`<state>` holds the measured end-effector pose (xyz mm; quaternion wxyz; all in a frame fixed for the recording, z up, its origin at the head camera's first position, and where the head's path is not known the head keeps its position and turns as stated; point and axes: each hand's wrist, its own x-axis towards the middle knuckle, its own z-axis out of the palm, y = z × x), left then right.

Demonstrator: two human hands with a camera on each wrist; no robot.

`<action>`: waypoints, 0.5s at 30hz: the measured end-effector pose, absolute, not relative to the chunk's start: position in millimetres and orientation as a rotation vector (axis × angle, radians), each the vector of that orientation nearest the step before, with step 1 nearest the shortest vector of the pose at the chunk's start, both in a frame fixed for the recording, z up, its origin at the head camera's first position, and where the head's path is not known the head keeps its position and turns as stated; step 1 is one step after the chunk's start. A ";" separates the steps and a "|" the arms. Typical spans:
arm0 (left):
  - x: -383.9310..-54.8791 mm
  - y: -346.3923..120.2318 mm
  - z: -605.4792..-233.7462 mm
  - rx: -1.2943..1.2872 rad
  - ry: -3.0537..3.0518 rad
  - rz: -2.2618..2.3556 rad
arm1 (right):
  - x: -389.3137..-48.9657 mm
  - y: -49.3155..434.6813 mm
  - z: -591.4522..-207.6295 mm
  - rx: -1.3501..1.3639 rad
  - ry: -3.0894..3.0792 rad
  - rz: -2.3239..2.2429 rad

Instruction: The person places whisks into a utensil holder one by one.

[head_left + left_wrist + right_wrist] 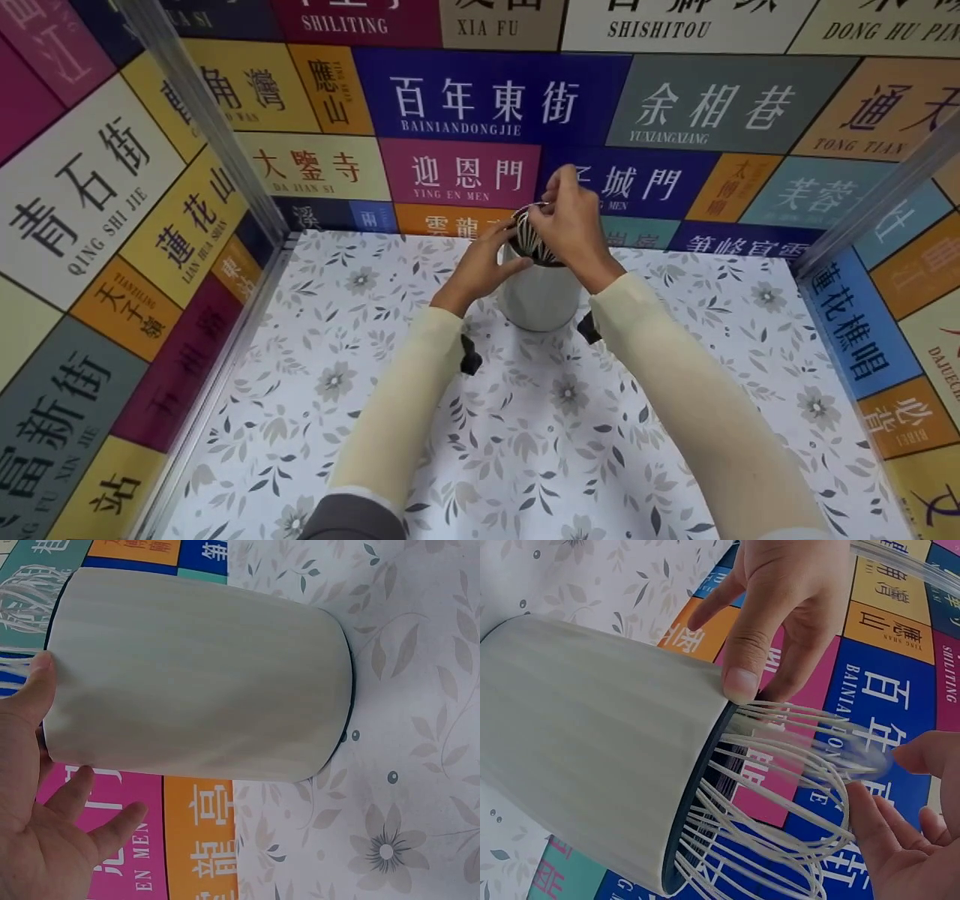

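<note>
A pale grey-white cylindrical canister (538,300) stands upright on the flowered surface, its mouth edged by a dark rim (697,787). Thin whitish looped strands (787,802), resembling whisk wires, stick out of the mouth; what they are fixed to inside is hidden. My left hand (480,262) holds the canister by its rim, the thumb on the near side and some other fingers spread beside the wall (45,832). Above the mouth, my right hand (570,225) pinches at the strand ends between thumb and index finger; one loop there is blurred (911,817).
Colourful panels (480,97) printed with place names rise behind and on both sides. Clear strips (247,172) run along the corners. Small dark pieces show beside the left sleeve (470,356) and the right sleeve (590,328). White flowered covering (525,450) extends toward me.
</note>
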<state>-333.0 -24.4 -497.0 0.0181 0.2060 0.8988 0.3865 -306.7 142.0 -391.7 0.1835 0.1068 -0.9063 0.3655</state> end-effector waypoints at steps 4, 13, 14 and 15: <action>-332.5 -24.6 -496.3 0.607 2.783 1.188 | -305.8 142.3 -390.1 0.322 -2.550 1.033; -331.3 -23.0 -490.1 0.632 2.794 1.131 | -296.6 160.1 -384.8 0.308 -2.446 1.113; -331.2 -23.3 -488.4 0.642 2.793 1.135 | -295.2 164.8 -383.1 0.306 -2.418 1.130; -331.0 -24.1 -486.3 0.657 2.795 1.141 | -294.1 170.5 -381.1 0.301 -2.394 1.132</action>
